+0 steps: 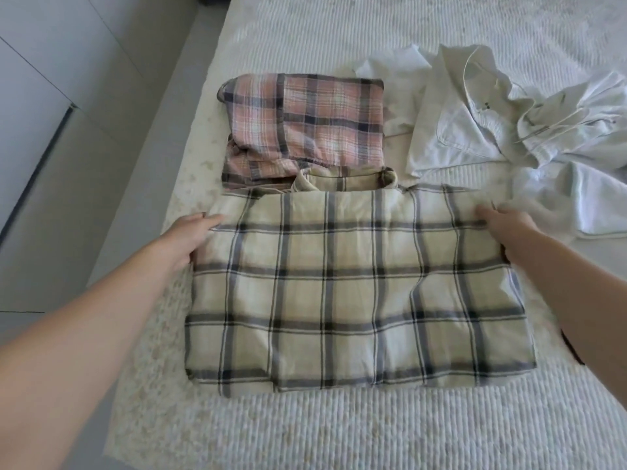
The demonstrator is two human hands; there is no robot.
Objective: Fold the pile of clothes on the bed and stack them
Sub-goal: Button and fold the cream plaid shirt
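Head view, looking down on bed (339, 435) with white ribbed cover. Nearest: cream plaid shirt (356, 293), folded into a rectangle, lying flat, collar at far edge. Left hand (191, 237) at shirt's left edge, thumb on top, fingers curled under the cloth, gripping it. Right hand (505, 228) at shirt's upper right edge, blurred, fingers curled onto the fabric, apparently pinching it. Just beyond, touching the collar: pink plaid garment (302, 130), folded, lying flat. Right of that: heap of white clothes (492, 130), unfolded and crumpled, drawstrings showing. Left of bed: pale floor (51, 164). No containers in view; all items directly on the cover.
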